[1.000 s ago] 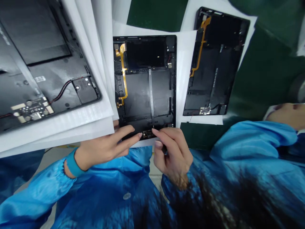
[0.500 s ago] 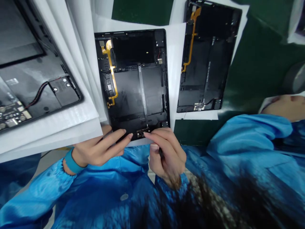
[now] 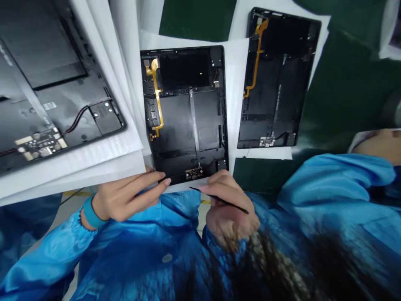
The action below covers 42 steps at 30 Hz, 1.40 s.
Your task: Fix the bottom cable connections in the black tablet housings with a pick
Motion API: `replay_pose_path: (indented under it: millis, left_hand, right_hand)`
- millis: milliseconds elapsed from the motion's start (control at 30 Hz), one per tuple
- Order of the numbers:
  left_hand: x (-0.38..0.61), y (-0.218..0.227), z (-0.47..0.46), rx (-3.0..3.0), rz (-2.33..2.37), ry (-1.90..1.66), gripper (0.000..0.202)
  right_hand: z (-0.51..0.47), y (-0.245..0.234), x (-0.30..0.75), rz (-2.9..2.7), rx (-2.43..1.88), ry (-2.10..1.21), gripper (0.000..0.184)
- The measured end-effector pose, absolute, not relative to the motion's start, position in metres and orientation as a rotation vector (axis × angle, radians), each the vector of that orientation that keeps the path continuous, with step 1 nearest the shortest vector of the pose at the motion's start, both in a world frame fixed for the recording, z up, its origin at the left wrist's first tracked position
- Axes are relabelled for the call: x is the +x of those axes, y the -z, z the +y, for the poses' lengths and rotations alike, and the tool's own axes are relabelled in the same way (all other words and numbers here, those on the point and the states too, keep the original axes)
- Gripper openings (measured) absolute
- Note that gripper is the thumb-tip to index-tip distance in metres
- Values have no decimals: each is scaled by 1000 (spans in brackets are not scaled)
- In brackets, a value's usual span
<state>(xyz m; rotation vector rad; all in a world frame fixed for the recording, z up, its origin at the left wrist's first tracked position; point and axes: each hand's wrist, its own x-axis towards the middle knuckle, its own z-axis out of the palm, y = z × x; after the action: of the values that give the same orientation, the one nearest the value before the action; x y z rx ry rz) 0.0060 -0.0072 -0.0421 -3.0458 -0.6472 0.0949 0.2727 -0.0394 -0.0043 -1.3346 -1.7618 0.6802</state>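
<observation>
Head view, from the top of the work:

1. The black tablet rear housing (image 3: pixel 184 113) is lying open at the centre of the frame, on a white foam sheet (image 3: pixel 236 96), with its inner face showing.
2. A gold flex cable (image 3: pixel 157 96) is running down the housing's left side, a thin grey strip (image 3: pixel 194 121) is crossing its middle, and a small circuit board (image 3: pixel 194 173) is sitting at its lower edge.
3. The left hand (image 3: pixel 125 198), wearing a teal wristband (image 3: pixel 90 213), is coming in from the lower left. Its fingers (image 3: pixel 150 184) are spread only slightly and are holding nothing, with the longest reaching the housing's lower edge, left of the circuit board.
4. The right hand (image 3: pixel 228 205) is curling below the housing, at the lower centre of the frame. Its fingers (image 3: pixel 219 188) are pinching a thin black pointed tool (image 3: pixel 221 200), whose tip is lying just below the housing's lower edge, apart from the circuit board.
5. A second tablet housing (image 3: pixel 53 83) is resting on stacked white foam sheets (image 3: pixel 122 154) at the upper left, and a third (image 3: pixel 275 79) is lying at the upper right.
6. Green matting (image 3: pixel 197 21) is showing between the sheets, and blue smock sleeves (image 3: pixel 50 255) are filling the bottom of the frame.
</observation>
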Motion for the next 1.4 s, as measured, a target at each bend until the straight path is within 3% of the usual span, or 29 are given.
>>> replay_pose_path:
  millis: [167,333,500,567,900,967,1067,1133,1233,1400]
  left_hand:
    - [-30,75,-31,-2896,-674,-88,58]
    - [-22,68,-21,-2900,-560,-254,61]
    - [-1,41,1,-2840,-726,560,40]
    - [6,34,5,-2875,-855,699,35]
    - [2,37,0,-2867,-845,603,39]
    - [-1,40,-1,-2945,-764,358,39]
    - [-2,42,-3,-3005,-649,-133,54]
    - [0,41,-2,-2948,-697,8,52]
    - [4,36,0,-2845,-848,544,40]
    - [9,29,4,-2859,-856,440,42]
  right_hand:
    - [-34,-1,263,-1857,-1303,-720,19]
    - [-30,1,250,-1811,-1214,-727,28]
    - [-29,10,245,-1794,-1163,-655,28]
    - [-27,11,244,-1789,-1167,-637,27]
    - [-24,6,242,-1756,-1209,-660,25]
    - [-23,6,242,-1770,-1212,-665,24]
    - [-23,6,242,-1778,-1216,-674,22]
    - [-24,8,241,-1761,-1223,-648,23]
    - [-27,10,242,-1754,-1230,-598,25]
    - [-32,14,245,-1831,-1242,-442,26]
